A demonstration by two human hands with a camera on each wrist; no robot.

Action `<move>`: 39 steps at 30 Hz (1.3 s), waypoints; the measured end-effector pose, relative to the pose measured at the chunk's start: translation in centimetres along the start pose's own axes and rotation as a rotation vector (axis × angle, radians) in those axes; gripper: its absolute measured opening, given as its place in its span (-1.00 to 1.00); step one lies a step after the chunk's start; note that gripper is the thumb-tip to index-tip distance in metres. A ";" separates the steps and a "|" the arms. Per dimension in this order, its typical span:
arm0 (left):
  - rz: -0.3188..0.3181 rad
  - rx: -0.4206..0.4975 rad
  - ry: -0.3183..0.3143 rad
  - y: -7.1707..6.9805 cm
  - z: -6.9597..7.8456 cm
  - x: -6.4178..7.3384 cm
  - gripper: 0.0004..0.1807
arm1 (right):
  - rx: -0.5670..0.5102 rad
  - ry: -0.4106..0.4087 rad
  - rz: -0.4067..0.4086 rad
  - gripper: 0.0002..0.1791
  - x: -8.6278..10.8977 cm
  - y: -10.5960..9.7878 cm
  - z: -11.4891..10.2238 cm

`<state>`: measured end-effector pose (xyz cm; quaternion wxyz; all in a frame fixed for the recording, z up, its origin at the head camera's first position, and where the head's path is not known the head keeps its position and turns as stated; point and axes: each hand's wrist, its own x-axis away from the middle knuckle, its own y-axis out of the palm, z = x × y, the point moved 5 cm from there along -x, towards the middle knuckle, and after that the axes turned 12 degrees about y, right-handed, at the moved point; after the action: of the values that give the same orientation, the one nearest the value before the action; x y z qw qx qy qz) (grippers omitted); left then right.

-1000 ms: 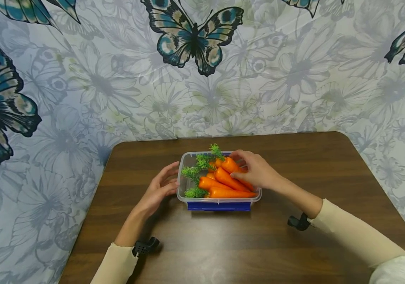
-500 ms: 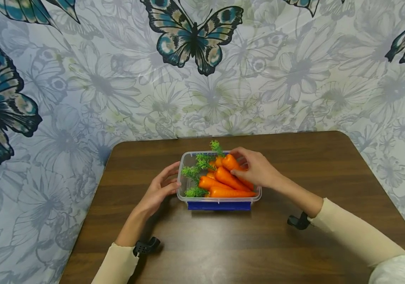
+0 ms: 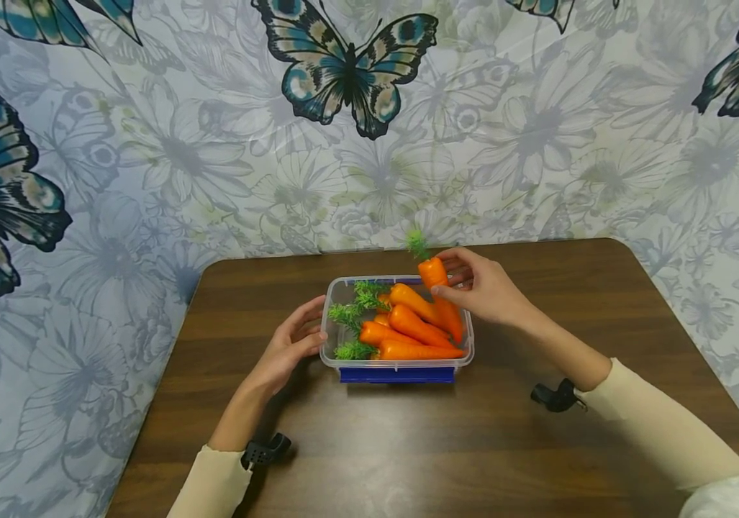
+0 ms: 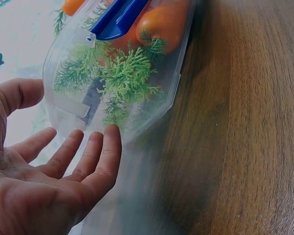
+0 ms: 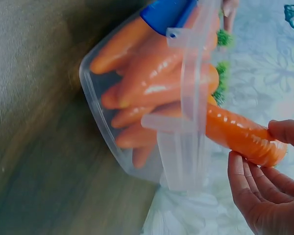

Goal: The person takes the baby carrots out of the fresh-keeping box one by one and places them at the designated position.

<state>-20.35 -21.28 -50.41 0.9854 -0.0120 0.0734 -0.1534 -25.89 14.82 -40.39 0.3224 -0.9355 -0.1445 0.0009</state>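
A clear plastic container [image 3: 332, 357] with blue side clips holds several orange carrots [image 3: 417, 327] with green leafy tops. My right hand [image 3: 488, 288] pinches one carrot [image 3: 434, 273] near its leafy end, between thumb and fingers. That carrot stands tilted, its top raised above the rim and its lower part still inside the container. In the right wrist view the held carrot [image 5: 245, 134] slants out over the rim. My left hand [image 3: 285, 352] is at the container's left side, fingers spread and slightly bent, with the thumb at the rim in the left wrist view.
The container stands on a brown wooden table [image 3: 369, 446] with rounded far corners. Behind the table rises a wall [image 3: 214, 158] patterned with flowers and butterflies. A black strap mount [image 3: 265, 450] sits on the left wrist, another mount [image 3: 555, 396] on the right.
My right hand has lifted one carrot's leafy end up and to the right, tilting it steeper and uncovering carrots beneath. My left hand has stayed by the container's left side.
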 end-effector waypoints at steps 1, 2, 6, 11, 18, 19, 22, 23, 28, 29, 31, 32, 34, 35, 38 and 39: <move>0.001 0.000 0.001 0.0 0.0 0.0 -0.23 | 0.001 0.012 0.007 -0.38 0.0 -0.3 0.1; 0.001 0.000 0.003 0.0 0.0 0.0 -0.23 | -0.001 0.025 0.015 -0.38 0.0 -0.6 0.3; 0.000 -0.004 0.003 0.0 0.1 0.1 -0.23 | 0.001 0.048 0.039 -0.35 0.1 -1.7 0.9; 0.002 -0.002 0.006 0.0 0.1 0.2 -0.23 | -0.003 0.063 0.054 -0.35 0.4 -3.1 1.8; 0.006 -0.009 0.003 -0.1 0.1 0.3 -0.24 | 0.012 0.114 0.087 -0.35 0.8 -5.2 3.7; 0.007 -0.010 0.003 -0.1 0.1 0.3 -0.24 | 0.014 0.125 0.087 -0.34 0.8 -5.5 4.1; 0.010 -0.015 0.004 -0.1 0.0 0.3 -0.24 | -0.001 0.160 0.083 -0.30 0.8 -6.2 5.5; 0.010 -0.017 0.004 -0.1 0.0 0.3 -0.24 | -0.014 0.170 0.081 -0.28 0.8 -6.5 6.0; 0.008 -0.010 -0.002 -0.1 0.1 0.3 -0.24 | -0.058 0.223 0.087 -0.25 0.7 -7.5 9.0; 0.008 -0.007 -0.005 -0.1 0.1 0.3 -0.24 | -0.068 0.231 0.087 -0.25 0.7 -7.7 9.5; 0.008 -0.002 -0.008 0.0 0.1 0.3 -0.25 | -0.077 0.247 0.089 -0.25 0.6 -8.1 10.5; 0.009 0.000 -0.010 0.0 0.1 0.3 -0.25 | -0.073 0.254 0.090 -0.24 0.6 -8.3 11.0; 0.008 0.000 -0.010 0.0 0.2 0.3 -0.25 | -0.076 0.268 0.096 -0.23 0.7 -8.8 11.9; 0.008 -0.001 -0.011 0.0 0.2 0.3 -0.25 | -0.075 0.276 0.098 -0.23 0.7 -9.0 12.4; 0.007 -0.006 -0.012 0.2 0.2 0.3 -0.25 | -0.059 0.301 0.110 -0.22 0.8 -9.5 13.8; 0.005 -0.008 -0.013 0.2 0.1 0.3 -0.25 | -0.055 0.306 0.114 -0.23 0.9 -9.7 14.2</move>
<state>-20.02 -21.16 -50.32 0.9862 -0.0168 0.0678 -0.1503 -29.02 30.87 -45.71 0.3145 -0.9398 -0.0401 -0.1272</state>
